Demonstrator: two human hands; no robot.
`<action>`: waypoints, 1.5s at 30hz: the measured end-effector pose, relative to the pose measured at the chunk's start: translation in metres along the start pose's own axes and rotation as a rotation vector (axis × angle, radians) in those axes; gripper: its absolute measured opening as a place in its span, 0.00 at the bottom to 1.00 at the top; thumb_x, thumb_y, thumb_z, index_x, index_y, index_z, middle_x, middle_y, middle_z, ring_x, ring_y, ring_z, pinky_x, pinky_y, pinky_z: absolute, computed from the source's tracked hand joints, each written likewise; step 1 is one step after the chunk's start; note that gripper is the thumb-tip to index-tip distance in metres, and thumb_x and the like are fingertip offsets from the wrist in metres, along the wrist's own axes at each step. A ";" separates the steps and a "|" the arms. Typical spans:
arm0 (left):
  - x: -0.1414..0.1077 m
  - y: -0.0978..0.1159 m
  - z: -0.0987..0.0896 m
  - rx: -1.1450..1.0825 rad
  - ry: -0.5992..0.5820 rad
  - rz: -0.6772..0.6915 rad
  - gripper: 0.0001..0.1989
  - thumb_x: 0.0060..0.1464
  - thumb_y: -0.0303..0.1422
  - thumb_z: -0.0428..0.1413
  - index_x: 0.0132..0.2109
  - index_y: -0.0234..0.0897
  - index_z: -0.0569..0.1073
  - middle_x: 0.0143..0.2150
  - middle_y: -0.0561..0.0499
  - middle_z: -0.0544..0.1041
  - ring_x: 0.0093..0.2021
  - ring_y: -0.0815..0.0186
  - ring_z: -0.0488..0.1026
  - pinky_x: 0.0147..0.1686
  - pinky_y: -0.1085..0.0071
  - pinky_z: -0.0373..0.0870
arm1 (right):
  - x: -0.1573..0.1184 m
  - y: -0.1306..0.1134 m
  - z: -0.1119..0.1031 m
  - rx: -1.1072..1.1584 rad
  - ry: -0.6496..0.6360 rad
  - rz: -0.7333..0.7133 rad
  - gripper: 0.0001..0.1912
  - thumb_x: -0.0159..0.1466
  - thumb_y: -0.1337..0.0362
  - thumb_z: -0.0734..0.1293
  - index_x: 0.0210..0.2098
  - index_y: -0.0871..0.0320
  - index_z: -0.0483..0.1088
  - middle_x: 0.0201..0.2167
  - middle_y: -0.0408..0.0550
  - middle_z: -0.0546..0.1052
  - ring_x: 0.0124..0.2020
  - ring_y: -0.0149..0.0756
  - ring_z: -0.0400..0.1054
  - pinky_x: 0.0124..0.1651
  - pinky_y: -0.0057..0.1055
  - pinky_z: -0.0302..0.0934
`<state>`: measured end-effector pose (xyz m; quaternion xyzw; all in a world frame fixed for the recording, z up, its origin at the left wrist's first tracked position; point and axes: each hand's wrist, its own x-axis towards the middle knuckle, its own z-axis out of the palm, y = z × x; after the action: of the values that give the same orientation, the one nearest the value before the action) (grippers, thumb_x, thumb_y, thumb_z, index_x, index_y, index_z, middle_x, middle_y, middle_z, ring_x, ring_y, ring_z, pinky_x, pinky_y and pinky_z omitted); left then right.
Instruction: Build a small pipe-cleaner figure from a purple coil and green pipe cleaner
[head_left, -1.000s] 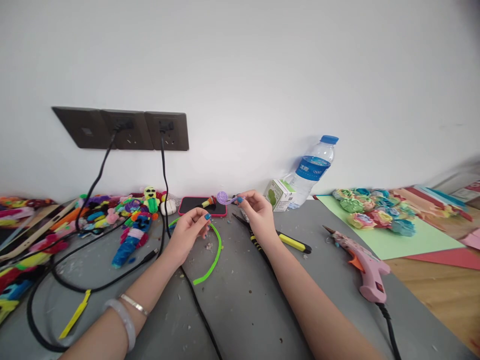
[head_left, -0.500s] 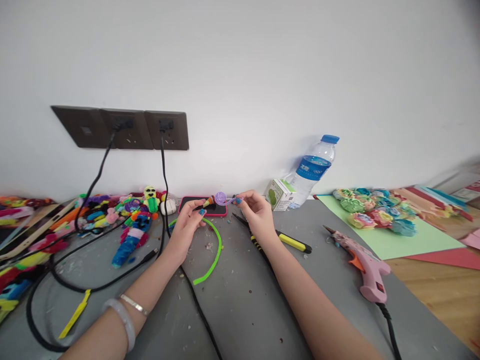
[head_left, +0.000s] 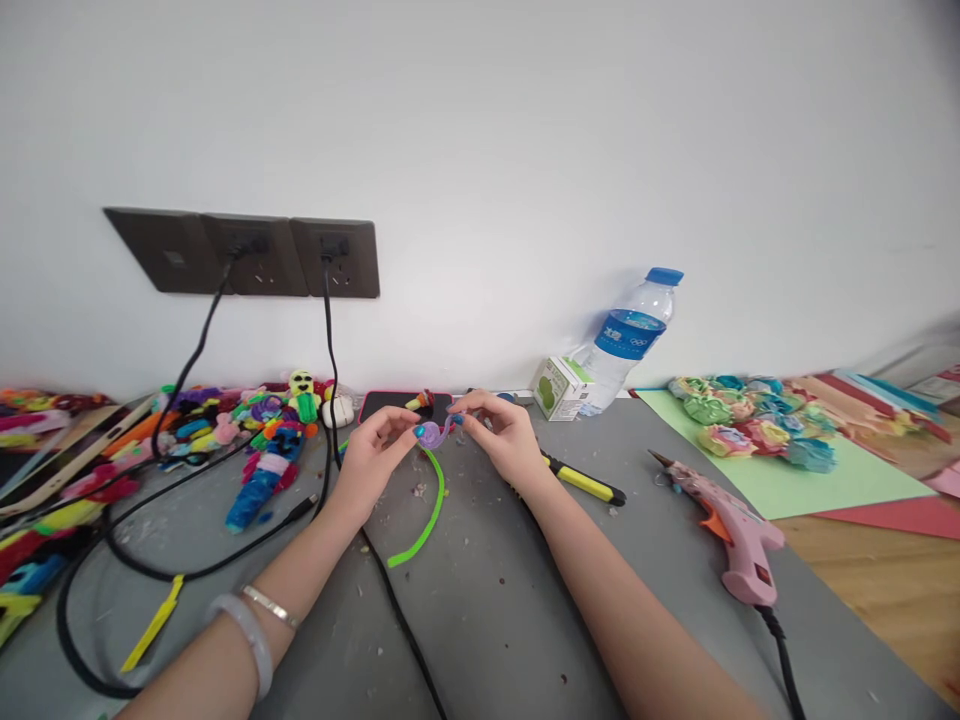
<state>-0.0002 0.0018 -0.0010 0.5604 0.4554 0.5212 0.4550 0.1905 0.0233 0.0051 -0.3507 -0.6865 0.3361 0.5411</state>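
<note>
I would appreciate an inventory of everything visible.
coil: 1, purple, centre
pipe cleaner: 1, green, centre
phone: 1, black, centre
tool: 1, yellow and black, centre
bottle: 1, clear, back
carton: 1, white, back
glue gun: 1, pink, right
flowers: several, pastel, on green paper
crafts: many, multicoloured, left
socket panels: 3, brown, wall
cords: several, black, table
bracelets: 2, pale, lower left
left hand: 1, blue nails, centre
right hand: 1, blue nails, centre

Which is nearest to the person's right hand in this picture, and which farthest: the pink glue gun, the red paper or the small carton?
Nearest to the right hand first:
1. Small carton: just beyond it, near the wall.
2. Pink glue gun: to its right.
3. Red paper: far right.
</note>
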 end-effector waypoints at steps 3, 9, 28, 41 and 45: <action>0.000 0.000 0.000 0.035 -0.048 0.015 0.10 0.51 0.38 0.61 0.38 0.38 0.74 0.37 0.49 0.76 0.38 0.64 0.72 0.37 0.71 0.67 | 0.000 0.001 0.000 0.005 0.009 0.009 0.06 0.61 0.66 0.66 0.35 0.55 0.76 0.34 0.47 0.77 0.36 0.36 0.69 0.40 0.33 0.60; 0.000 -0.002 0.000 0.066 -0.079 0.025 0.10 0.51 0.37 0.60 0.38 0.37 0.74 0.37 0.48 0.76 0.38 0.62 0.73 0.36 0.71 0.67 | 0.000 0.002 0.001 0.017 0.032 0.047 0.05 0.60 0.64 0.67 0.34 0.55 0.76 0.34 0.47 0.78 0.35 0.37 0.69 0.40 0.34 0.60; 0.000 -0.001 0.002 0.080 -0.107 0.038 0.09 0.52 0.39 0.59 0.38 0.38 0.75 0.34 0.49 0.77 0.34 0.64 0.72 0.35 0.71 0.67 | 0.000 0.006 0.001 0.055 0.032 0.080 0.06 0.59 0.60 0.69 0.33 0.55 0.75 0.32 0.47 0.77 0.33 0.36 0.68 0.38 0.33 0.61; 0.000 -0.004 0.002 0.053 -0.218 0.025 0.10 0.51 0.39 0.60 0.33 0.36 0.76 0.30 0.50 0.76 0.31 0.66 0.70 0.33 0.71 0.66 | 0.000 0.001 0.002 0.117 -0.026 0.109 0.08 0.59 0.58 0.69 0.32 0.56 0.74 0.31 0.46 0.76 0.33 0.35 0.68 0.36 0.32 0.60; 0.000 -0.003 0.003 0.051 -0.235 0.025 0.10 0.50 0.39 0.60 0.33 0.36 0.76 0.30 0.51 0.76 0.30 0.66 0.70 0.32 0.72 0.65 | 0.000 0.003 0.002 0.126 -0.044 0.107 0.08 0.59 0.57 0.69 0.33 0.56 0.74 0.30 0.46 0.76 0.32 0.35 0.68 0.36 0.32 0.60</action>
<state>0.0023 0.0023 -0.0042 0.6345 0.4052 0.4458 0.4842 0.1884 0.0244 0.0024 -0.3444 -0.6560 0.4149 0.5281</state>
